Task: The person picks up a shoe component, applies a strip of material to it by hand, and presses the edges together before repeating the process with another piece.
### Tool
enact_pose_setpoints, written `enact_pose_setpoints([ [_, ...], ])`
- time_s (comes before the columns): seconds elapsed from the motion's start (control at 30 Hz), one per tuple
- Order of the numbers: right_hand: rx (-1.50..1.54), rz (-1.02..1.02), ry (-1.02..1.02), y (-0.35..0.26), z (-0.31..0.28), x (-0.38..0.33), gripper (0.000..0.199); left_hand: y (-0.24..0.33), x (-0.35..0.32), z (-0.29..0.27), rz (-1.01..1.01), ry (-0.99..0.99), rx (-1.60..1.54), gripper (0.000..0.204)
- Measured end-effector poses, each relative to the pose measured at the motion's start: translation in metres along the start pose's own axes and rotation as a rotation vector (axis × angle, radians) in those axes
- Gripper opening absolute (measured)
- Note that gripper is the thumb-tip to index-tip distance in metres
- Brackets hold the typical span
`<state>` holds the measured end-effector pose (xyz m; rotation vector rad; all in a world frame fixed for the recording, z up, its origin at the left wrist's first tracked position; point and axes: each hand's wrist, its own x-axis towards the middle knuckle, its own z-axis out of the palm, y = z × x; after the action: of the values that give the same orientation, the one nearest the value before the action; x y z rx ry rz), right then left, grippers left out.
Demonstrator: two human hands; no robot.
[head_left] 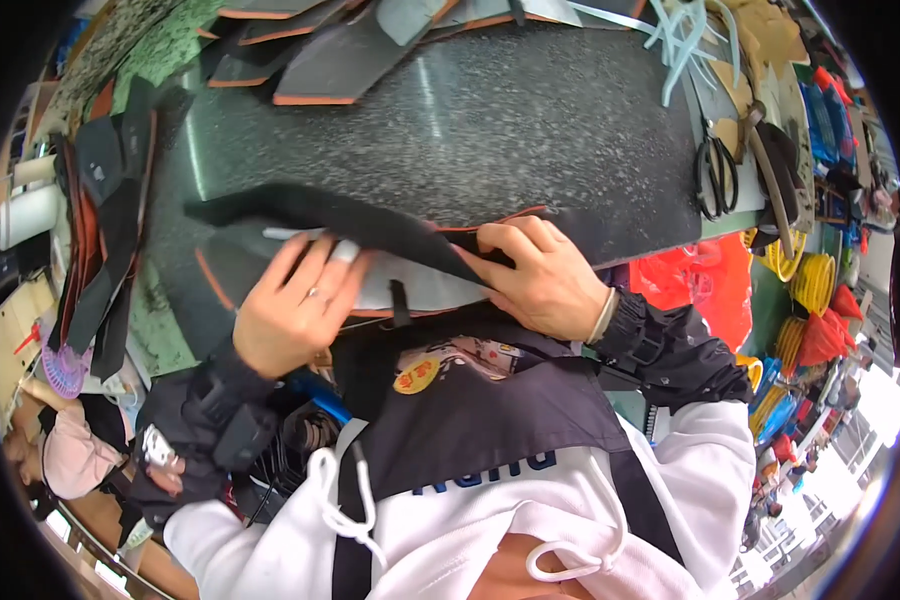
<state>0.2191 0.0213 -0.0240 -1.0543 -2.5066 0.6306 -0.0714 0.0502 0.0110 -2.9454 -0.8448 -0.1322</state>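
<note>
A long black leather-like piece (345,212) with an orange edge lies folded or curled across the near side of the dark work surface, its left end blurred. My right hand (548,275) pinches its right part between thumb and curled fingers. My left hand (298,312) grips its near side, fingers bent over the edge; a ring and a white wrap on one fingertip show. Beneath and between the hands lies a grey panel (400,290) with an orange edge. A thin white stick-like thing (292,234) shows by the left fingers. The left thumb is hidden.
More black pieces with orange edges (320,75) lie along the far side, and others hang in a bundle (115,220) at the left. Black-handled scissors (715,175) and pale blue strips (685,45) lie right. A red plastic bag (695,280) sits beside my right forearm. Another person (80,440) is at lower left.
</note>
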Motion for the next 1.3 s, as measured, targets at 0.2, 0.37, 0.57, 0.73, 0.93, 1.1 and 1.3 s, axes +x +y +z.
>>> enact_pose_setpoints([
  [0.2, 0.214, 0.070, -0.029, -0.020, -0.010, 0.036, 0.045, 0.026, -0.003, 0.013, 0.048, -0.026, 0.038, 0.044],
  [0.37, 0.410, 0.218, -0.016, -0.037, -0.007, 0.072, 0.031, 0.046, -0.023, 0.021, -0.247, 0.317, -0.258, 0.040],
  [0.57, 0.420, 0.267, -0.102, -0.041, -0.009, 0.091, 0.026, 0.032, -0.059, 0.025, -0.491, 0.393, -0.062, 0.041],
  [0.73, 0.431, 0.311, -0.135, -0.044, -0.009, 0.096, 0.027, 0.021, -0.053, 0.023, -0.366, 0.218, 0.032, 0.041],
  [0.93, 0.394, 0.295, -0.110, -0.043, -0.009, 0.092, 0.027, 0.015, -0.049, 0.028, -0.333, 0.208, 0.042, 0.042],
  [1.1, 0.389, 0.312, -0.144, -0.045, -0.012, 0.092, 0.028, 0.013, -0.053, 0.033, -0.291, 0.327, 0.056, 0.037],
  [1.3, 0.374, 0.217, -0.018, -0.047, -0.002, 0.091, 0.029, 0.020, -0.046, 0.034, -0.353, 0.222, 0.101, 0.032],
])
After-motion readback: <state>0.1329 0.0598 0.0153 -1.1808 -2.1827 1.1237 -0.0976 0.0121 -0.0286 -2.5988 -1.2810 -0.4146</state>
